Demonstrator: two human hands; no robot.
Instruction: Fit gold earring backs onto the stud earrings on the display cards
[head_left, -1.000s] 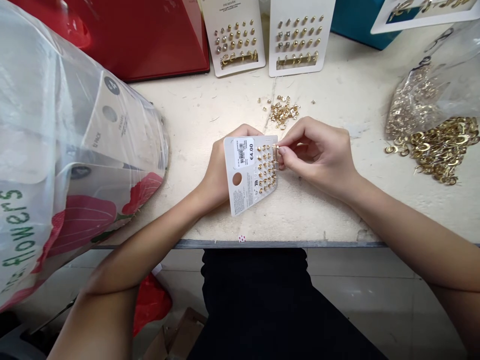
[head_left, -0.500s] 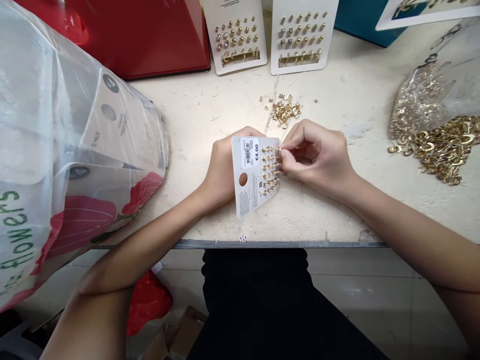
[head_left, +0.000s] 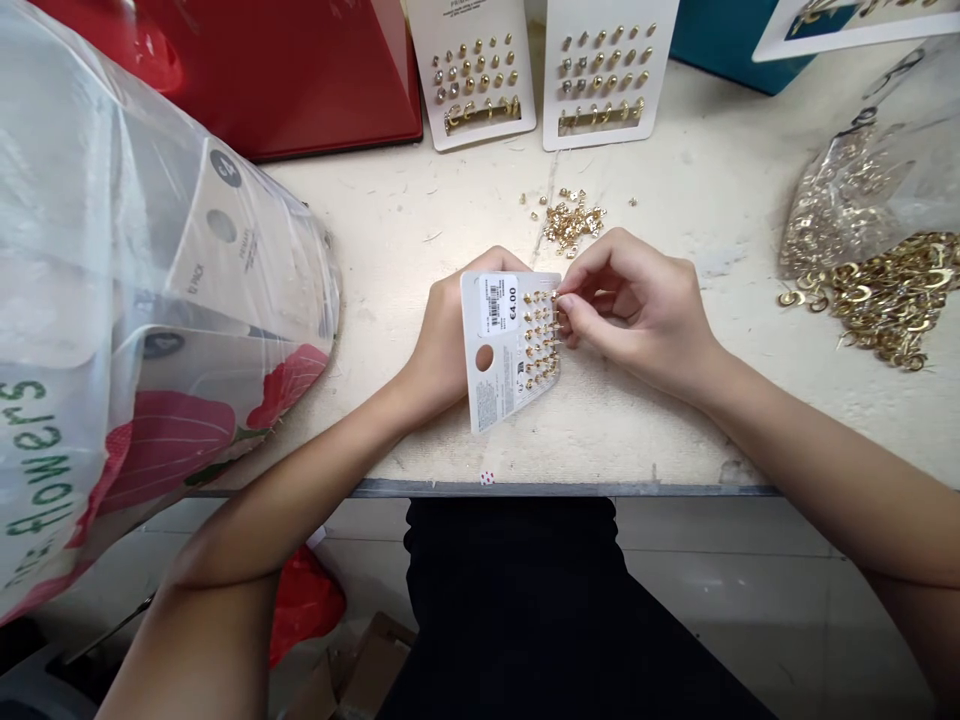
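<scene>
My left hand (head_left: 446, 335) is closed on a white earring card (head_left: 480, 390), gripping it from behind, so its fingers are mostly hidden. The card's back faces me, with a price sticker (head_left: 502, 305), a round hole and rows of gold earring backs (head_left: 536, 340) on the posts. At the card's upper right edge, the thumb and forefinger of my right hand (head_left: 637, 310) pinch a tiny gold earring back (head_left: 556, 295) against the end row. Just beyond my hands lies a small pile of loose gold earring backs (head_left: 571, 222).
Two filled earring cards, left (head_left: 480, 125) and right (head_left: 600, 130), lean at the back beside a red box (head_left: 330, 80) and a teal box (head_left: 739, 55). A large plastic bag (head_left: 172, 300) stands left. On the right, hoop earrings (head_left: 892, 300) spill from a clear bag (head_left: 847, 190).
My right hand has shifted slightly, its thumb and forefinger now closer against the card's upper edge. The card has tilted very little; my left hand keeps its hold.
</scene>
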